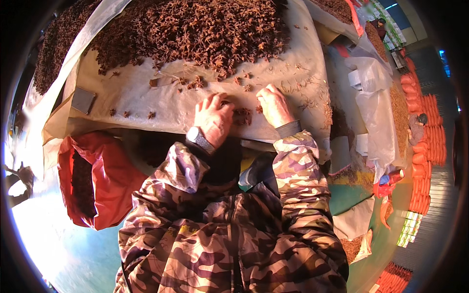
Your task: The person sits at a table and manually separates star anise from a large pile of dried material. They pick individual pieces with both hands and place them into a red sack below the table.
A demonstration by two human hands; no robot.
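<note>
A large heap of dried star anise (205, 33) lies on a pale cloth-like sheet (172, 106) before me. My left hand (215, 116), with a watch (199, 138) on its wrist, rests low over the sheet with its fingers bent. Something dark shows between those fingers, too small to make out. To its right, my right hand (275, 106) has curled fingers, and a star anise (259, 109) lies right by them. Between both hands sits a small cluster of dark red-brown pieces (243, 116). Loose star anise (199, 81) are scattered between the heap and my hands.
An open red sack (110, 175) with dark contents stands at left below the sheet's edge. A small grey flat block (83, 100) lies on the sheet's left. Thin stems (302, 84) litter its right side. Two people (417, 128) and stacked orange sacks (421, 175) are far right.
</note>
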